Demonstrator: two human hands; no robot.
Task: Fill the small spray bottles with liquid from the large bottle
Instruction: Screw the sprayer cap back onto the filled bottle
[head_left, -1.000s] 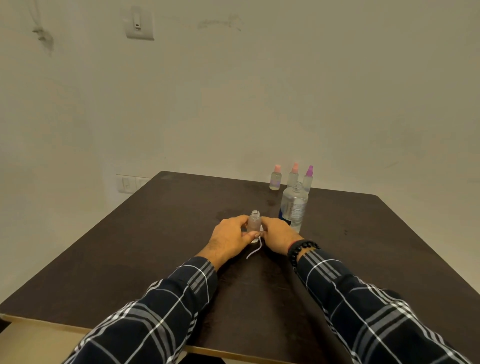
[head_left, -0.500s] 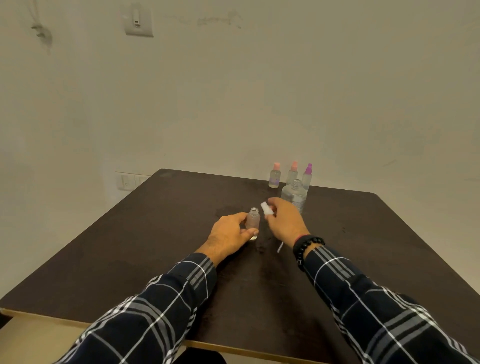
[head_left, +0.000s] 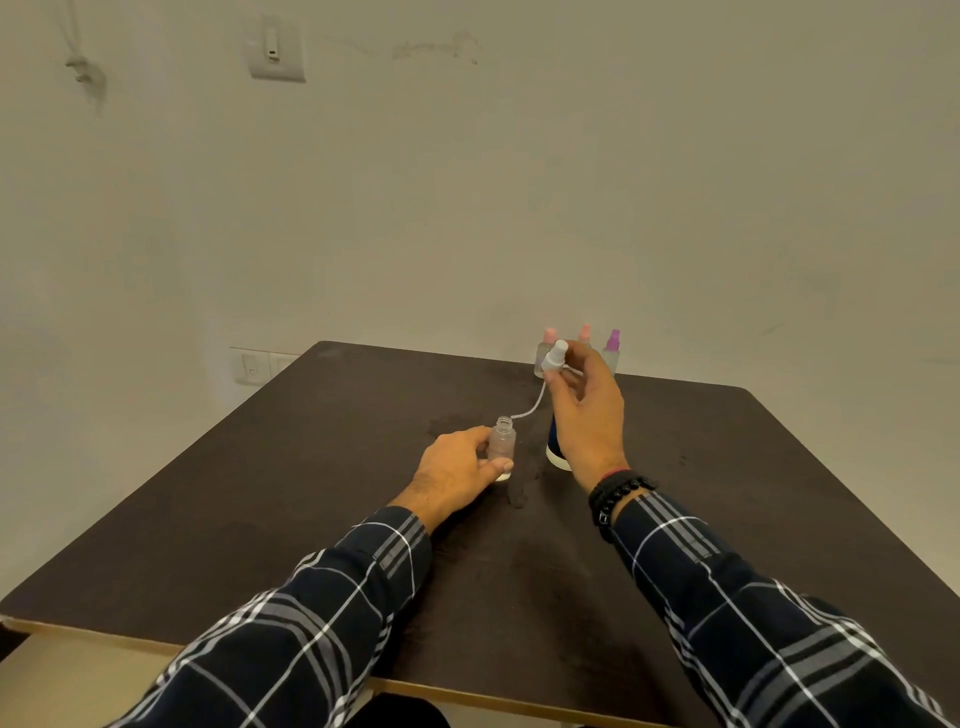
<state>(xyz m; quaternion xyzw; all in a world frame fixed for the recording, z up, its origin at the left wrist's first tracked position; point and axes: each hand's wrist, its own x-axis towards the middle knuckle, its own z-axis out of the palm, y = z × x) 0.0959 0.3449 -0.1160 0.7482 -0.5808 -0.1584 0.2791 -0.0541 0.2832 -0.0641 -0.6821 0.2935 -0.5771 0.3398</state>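
A small clear spray bottle (head_left: 502, 448) stands uncapped and upright on the dark table (head_left: 291, 493). My left hand (head_left: 457, 470) grips its body. My right hand (head_left: 587, 410) is raised above the table and pinches a white spray cap (head_left: 554, 356), whose thin dip tube curves down toward the open neck. The large bottle (head_left: 557, 452) stands just behind my right hand, mostly hidden, with only its base showing. Three small capped spray bottles (head_left: 612, 351) stand in a row at the table's far edge, two with pink caps and one with a purple cap.
A pale wall rises right behind the table, with a switch plate (head_left: 275, 49) high up and a socket (head_left: 252, 365) low at the left. The table's light front edge (head_left: 467, 693) runs near my sleeves.
My right hand lifted the white spray cap from beside the small bottle up and back, drawing the dip tube out into the air. My left hand stayed on the small bottle.
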